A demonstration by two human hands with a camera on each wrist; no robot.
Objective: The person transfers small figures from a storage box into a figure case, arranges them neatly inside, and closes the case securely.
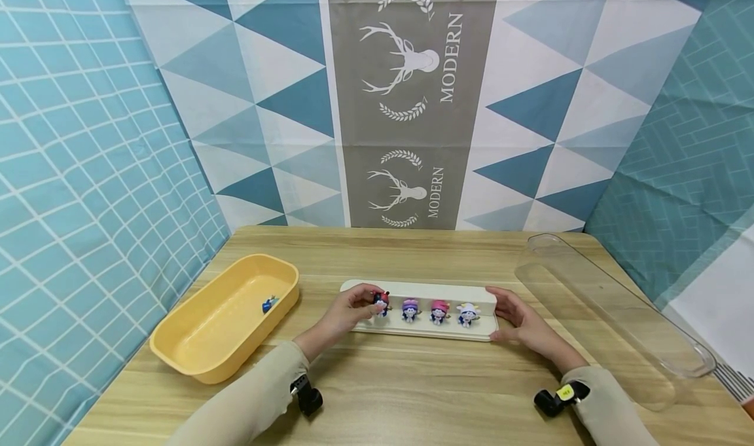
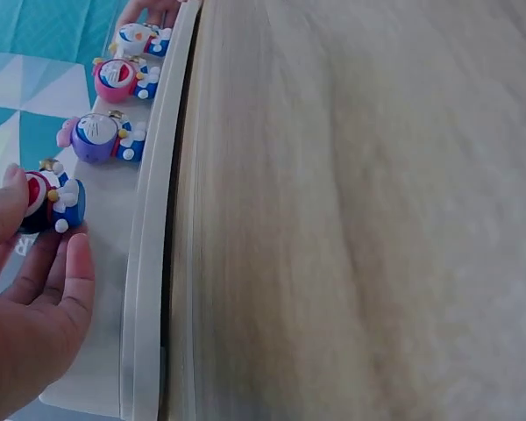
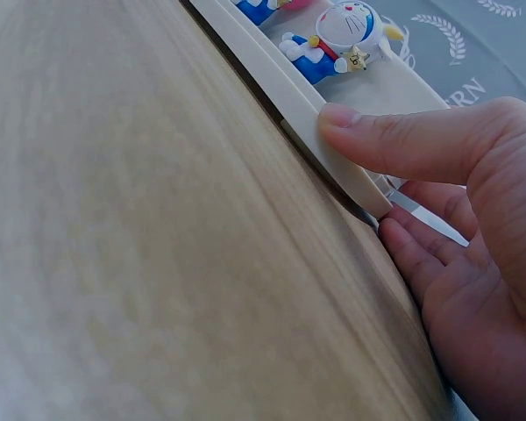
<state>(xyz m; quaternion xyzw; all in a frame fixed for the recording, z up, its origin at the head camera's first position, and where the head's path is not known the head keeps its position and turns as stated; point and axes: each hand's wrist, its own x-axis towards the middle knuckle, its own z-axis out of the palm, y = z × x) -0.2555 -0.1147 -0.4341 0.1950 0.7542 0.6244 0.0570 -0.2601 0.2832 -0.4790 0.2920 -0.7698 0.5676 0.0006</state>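
Finger-pinched by left hand (image 1: 350,308): one figurine (image 2: 63,196), leftmost of four in row; finger-gripped by right hand (image 1: 523,321): one cream stand (image 1: 424,330), right end.

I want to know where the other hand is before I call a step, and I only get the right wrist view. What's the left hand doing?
Observer: The left hand pinches a red-and-black Doraemon figurine toward the left end of the cream display stand.
Operator: Anything farther left, out of my view?
Observer: Yes, a yellow plastic tub with a small blue item inside, too small to identify.
Operator: And beyond the right hand?
Observer: A clear plastic cover lies on the wood-grain table, to the right of that hand.
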